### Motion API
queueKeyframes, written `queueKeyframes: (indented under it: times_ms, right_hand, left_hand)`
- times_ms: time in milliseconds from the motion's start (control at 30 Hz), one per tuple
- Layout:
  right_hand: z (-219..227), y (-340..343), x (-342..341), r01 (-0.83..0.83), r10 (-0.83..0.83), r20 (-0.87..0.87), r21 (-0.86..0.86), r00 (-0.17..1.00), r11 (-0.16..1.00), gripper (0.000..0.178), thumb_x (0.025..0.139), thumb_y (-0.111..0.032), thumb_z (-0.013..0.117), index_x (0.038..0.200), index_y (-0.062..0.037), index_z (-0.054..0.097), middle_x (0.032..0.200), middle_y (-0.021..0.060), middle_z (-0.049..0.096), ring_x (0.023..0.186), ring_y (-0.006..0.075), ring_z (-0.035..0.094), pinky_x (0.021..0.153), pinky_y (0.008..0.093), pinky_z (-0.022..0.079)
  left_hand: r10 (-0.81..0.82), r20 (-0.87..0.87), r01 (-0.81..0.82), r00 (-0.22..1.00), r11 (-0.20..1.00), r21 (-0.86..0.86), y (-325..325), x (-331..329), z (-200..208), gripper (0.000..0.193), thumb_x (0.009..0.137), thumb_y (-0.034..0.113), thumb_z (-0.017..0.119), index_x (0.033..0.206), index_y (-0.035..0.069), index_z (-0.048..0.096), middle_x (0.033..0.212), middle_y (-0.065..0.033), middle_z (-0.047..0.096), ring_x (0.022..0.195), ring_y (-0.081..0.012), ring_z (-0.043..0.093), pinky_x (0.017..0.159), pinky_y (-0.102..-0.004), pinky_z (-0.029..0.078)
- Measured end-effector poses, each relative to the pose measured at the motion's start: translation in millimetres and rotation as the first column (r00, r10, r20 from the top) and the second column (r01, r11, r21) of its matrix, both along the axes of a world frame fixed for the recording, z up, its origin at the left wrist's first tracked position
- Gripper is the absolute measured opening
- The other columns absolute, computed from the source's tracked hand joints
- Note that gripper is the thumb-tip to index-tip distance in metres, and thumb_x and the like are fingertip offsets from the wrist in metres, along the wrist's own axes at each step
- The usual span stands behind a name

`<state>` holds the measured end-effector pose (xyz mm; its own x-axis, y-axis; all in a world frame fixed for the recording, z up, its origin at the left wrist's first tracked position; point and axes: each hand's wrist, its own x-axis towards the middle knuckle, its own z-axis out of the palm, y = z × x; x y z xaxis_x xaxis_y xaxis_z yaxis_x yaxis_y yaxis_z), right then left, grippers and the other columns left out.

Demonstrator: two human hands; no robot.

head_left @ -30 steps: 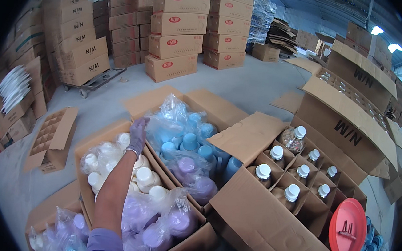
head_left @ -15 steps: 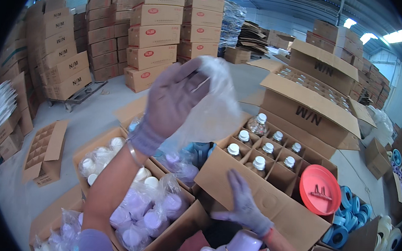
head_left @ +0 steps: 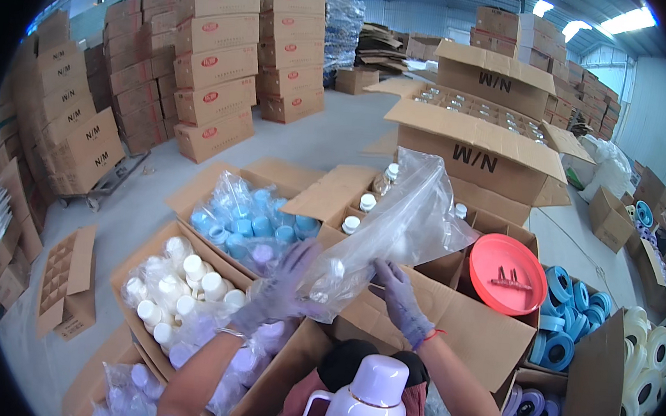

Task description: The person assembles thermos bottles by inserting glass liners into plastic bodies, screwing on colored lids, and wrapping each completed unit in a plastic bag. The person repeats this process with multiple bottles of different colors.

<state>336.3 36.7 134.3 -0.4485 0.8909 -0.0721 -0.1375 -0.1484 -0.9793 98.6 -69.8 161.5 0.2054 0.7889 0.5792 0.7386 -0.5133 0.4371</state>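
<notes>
Right hand (head_left: pixel 403 296), clamped on the clear bag (head_left: pixel 406 218), supports it against the spread-fingered left hand (head_left: pixel 284 286). The lap (head_left: pixel 294 400) apparently props the lilac flask (head_left: pixel 368 406).

Clear plastic bag (head_left: pixel 407 214): thin, see-through, creased, limp. Aloft, slanting from bunched lower-left end at left hand (head_left: pixel 284 286) to wider upper-right part; lower edge by right hand (head_left: pixel 400 298). Partly covers divided carton (head_left: pixel 450 311).

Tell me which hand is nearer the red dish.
Right: the right hand is to the left of the red dish, apart from it; the left hand is farther left.
</notes>
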Motion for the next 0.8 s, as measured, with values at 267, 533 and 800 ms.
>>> queueKeyframes:
  times_ms: [267,533,800]
  right_hand:
    - [-23,-63,70,-0.158,-0.406,0.376,0.865,0.833,0.476,0.109,0.08,-0.041,0.076,0.158,-0.0029,0.01,0.15,0.0201,0.036,0.136,0.0309,0.043,0.106,0.0413,0.043]
    - [-86,-118,168,0.633,-0.692,0.026,0.38,0.721,0.674,0.029,0.094,-0.009,0.052,0.116,0.0056,0.064,0.097,0.0087,0.07,0.09,0.0142,0.064,0.083,0.0303,0.051]
    - [-41,-127,96,0.326,-0.42,0.134,0.44,0.898,0.837,0.025,0.099,-0.019,0.059,0.098,0.0046,0.067,0.082,0.0047,0.063,0.081,0.0109,0.056,0.073,0.0282,0.048]
  left_hand:
    - [0.036,0.947,0.581,0.319,0.782,-0.225,23,131,-50,0.04,0.093,0.015,0.067,0.129,-0.002,0.057,0.11,-0.0027,0.064,0.095,-0.0128,0.06,0.085,-0.0309,0.051]
    - [0.073,0.997,0.661,0.023,0.747,-0.07,-57,52,-97,0.027,0.1,0.018,0.057,0.115,-0.003,0.063,0.069,0.001,0.046,0.061,-0.0094,0.047,0.074,-0.0314,0.049]
    - [-0.132,0.9,0.57,0.415,0.809,-0.144,-14,128,-75,0.046,0.096,0.023,0.066,0.133,-0.001,0.056,0.119,-0.0111,0.064,0.107,-0.0231,0.064,0.097,-0.036,0.051]
